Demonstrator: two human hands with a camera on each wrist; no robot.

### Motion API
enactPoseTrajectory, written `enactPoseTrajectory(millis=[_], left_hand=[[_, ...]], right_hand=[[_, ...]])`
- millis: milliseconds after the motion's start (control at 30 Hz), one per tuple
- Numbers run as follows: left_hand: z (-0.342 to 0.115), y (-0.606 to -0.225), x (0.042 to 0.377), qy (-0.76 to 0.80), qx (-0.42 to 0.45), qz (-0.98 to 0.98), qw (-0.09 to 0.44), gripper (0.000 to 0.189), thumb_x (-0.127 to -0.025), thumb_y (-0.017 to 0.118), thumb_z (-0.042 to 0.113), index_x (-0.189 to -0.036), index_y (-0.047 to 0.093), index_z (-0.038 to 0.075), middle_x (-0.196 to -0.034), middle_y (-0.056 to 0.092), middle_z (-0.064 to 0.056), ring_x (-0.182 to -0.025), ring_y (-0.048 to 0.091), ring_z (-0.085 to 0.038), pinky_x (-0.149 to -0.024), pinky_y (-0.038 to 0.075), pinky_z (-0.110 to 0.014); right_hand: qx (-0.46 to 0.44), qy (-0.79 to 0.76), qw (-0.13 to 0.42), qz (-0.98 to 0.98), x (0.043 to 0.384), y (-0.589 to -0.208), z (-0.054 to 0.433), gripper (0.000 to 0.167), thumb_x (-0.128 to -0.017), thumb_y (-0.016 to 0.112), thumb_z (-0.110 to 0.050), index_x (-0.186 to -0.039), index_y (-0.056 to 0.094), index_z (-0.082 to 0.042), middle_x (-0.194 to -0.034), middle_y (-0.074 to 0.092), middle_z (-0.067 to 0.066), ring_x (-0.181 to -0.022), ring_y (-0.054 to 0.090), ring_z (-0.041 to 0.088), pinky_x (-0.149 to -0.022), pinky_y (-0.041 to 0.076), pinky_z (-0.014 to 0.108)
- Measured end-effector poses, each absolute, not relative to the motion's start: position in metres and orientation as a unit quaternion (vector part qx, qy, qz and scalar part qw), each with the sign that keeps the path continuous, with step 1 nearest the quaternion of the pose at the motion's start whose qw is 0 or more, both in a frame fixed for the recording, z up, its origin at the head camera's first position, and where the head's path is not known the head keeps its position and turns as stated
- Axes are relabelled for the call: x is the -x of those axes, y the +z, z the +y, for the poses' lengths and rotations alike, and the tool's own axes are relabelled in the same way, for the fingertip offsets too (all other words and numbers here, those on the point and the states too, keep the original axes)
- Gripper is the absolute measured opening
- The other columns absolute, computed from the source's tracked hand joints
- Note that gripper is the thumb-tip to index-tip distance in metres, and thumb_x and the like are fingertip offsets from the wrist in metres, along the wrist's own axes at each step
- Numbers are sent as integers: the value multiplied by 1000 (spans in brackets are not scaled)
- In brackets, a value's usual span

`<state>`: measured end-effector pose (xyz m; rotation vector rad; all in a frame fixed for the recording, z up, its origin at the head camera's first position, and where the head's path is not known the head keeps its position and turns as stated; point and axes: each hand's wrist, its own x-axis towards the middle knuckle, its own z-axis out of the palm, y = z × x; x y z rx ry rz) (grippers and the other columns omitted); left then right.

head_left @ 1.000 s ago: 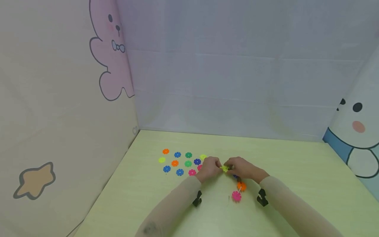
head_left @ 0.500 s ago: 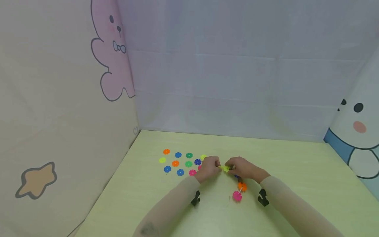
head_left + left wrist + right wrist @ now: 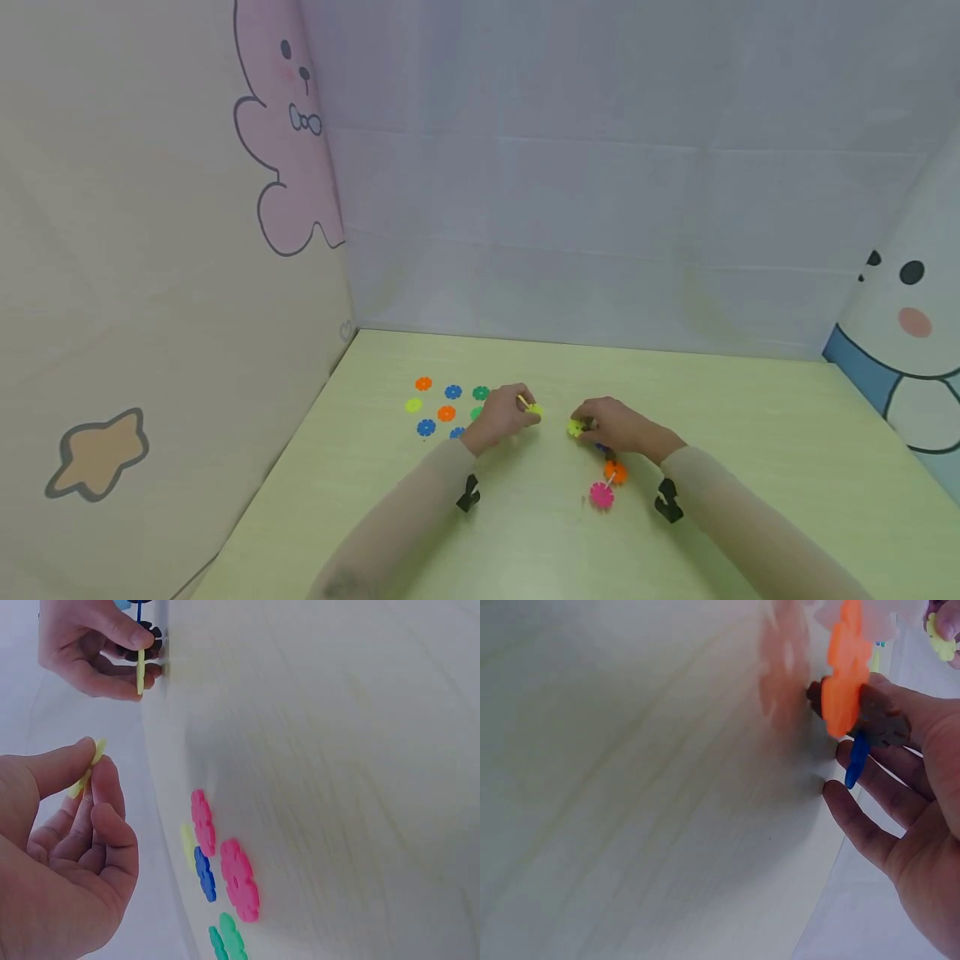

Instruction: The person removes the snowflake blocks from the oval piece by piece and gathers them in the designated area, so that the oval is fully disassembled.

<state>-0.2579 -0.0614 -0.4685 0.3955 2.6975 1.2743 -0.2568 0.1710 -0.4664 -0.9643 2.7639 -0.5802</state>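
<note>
My left hand (image 3: 501, 417) pinches a yellow snowflake disc (image 3: 88, 769) between thumb and fingertips, raised above the table. To its right, my right hand (image 3: 618, 427) holds the end of a chain of joined snowflake discs, with a yellow disc (image 3: 575, 427) at its fingertips. Down the chain come a blue disc (image 3: 857, 759), a dark brown disc (image 3: 885, 716), an orange disc (image 3: 616, 472) and a pink disc (image 3: 602, 496). A white piece (image 3: 611, 479) lies between the orange and pink ones. A gap separates the two yellow discs. The right palm partly hides the chain in the head view.
Loose discs lie in rows at the left of the table (image 3: 337, 475), among them an orange disc (image 3: 423, 383) and a blue disc (image 3: 426, 427). My left hand covers some; its wrist view shows pink discs (image 3: 240, 881). A curtain wall (image 3: 600, 208) stands behind.
My left hand has moved left and slightly away from me, carrying its yellow disc apart from the one in my right hand. The right hand and chain stay nearly in place.
</note>
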Motion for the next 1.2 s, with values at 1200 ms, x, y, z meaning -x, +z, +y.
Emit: enactPoseTrajectory(millis=[1200], left_hand=[[-102, -475, 230, 379, -154, 897, 167, 17, -82, 72, 8, -98, 68, 7, -81, 60, 0, -71, 57, -16, -64, 50, -27]], right_hand=[[314, -176, 67, 930, 253, -464, 171, 26, -84, 71, -13, -109, 67, -5, -99, 66, 1, -84, 61, 13, -78, 51, 35]])
